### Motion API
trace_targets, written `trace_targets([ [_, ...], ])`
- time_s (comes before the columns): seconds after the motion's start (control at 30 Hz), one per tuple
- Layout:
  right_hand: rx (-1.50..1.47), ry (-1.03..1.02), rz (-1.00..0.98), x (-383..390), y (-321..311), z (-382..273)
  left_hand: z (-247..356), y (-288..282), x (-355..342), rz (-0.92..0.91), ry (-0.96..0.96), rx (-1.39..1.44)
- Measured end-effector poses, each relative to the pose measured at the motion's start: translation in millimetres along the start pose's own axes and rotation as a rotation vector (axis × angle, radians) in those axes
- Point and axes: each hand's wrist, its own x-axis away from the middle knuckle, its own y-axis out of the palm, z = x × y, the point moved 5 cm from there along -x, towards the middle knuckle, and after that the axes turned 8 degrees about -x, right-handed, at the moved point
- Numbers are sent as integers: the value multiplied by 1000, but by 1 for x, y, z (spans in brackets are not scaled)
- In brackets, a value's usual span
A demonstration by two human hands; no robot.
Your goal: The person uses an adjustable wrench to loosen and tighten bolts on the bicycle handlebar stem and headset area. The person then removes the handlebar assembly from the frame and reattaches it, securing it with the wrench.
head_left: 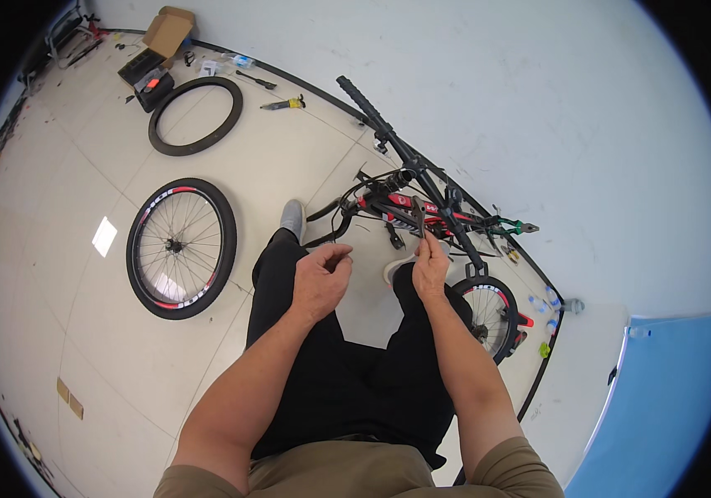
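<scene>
My right hand (430, 267) is closed around the lower end of a slim grey wrench-like tool (420, 217), which points away from me. Behind that tool, a black and red bicycle frame (401, 201) lies against the wall with its black handlebar (362, 101) sticking up. My left hand (322, 278) is above my left thigh, its thumb and fingers brought together in a pinch. Whatever sits between those fingertips is too small to make out. The bicycle's wheel (488, 319) shows beside my right knee, partly hidden by my arm and leg.
Left of my legs a loose spoked wheel (221, 249) lies on the tiles, with a bare tyre (235, 116) beyond it. A black toolbox (144, 70), a cardboard box (168, 31) and a yellow-handled tool (289, 104) lie farther off. Green-handled pliers (524, 227) rest by the wall.
</scene>
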Motion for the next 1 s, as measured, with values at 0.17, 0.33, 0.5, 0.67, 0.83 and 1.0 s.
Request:
trace_targets([
  [0.17, -13, -94, -38, -2, -3, 0, -1, 2, 0, 6, 32, 20],
  [0.33, -38, -54, -62, -8, 6, -7, 2, 0, 0, 0, 23, -3],
  [0.5, -62, -112, -93, -11, 12, -13, 1, 0, 0, -1, 23, 1],
  [0.67, -29, -106, -70, -13, 13, -10, 1, 0, 0, -3, 10, 27],
  [0.83, -41, -113, -72, -13, 16, -14, 1, -1, -1, 3, 9, 34],
  [1.0, 14, -109, -57, -16, 13, -3, 4, 2, 0, -1, 8, 15],
])
